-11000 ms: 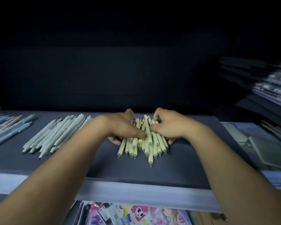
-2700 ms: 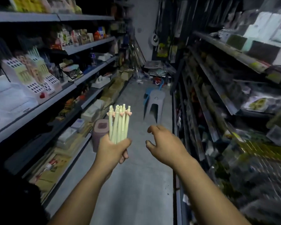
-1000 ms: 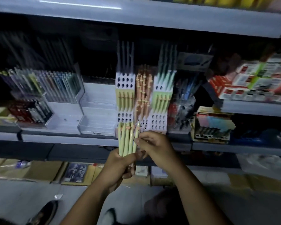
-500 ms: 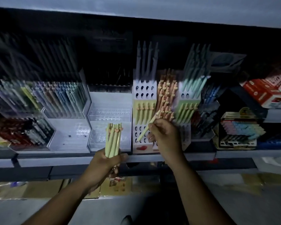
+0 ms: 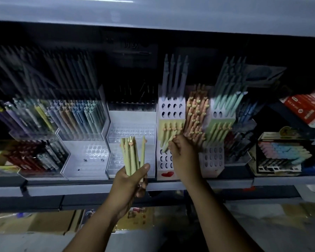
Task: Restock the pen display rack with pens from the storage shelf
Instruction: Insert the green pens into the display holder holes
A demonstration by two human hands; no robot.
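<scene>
Pens (image 5: 132, 155) stand up in the left hand (image 5: 128, 181), held tight. Right hand (image 5: 182, 156) pinches one pen (image 5: 165, 147) at the rack (image 5: 165, 161).

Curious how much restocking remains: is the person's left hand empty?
No, the left hand grips a bundle of pale green pens, held upright in front of the clear rack.

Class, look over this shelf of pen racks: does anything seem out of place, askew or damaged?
Nothing looks damaged. In the bundle of green pens held by the left hand, one pen splays apart from the rest. A few small dark bits lie loose in the clear rack.
</scene>
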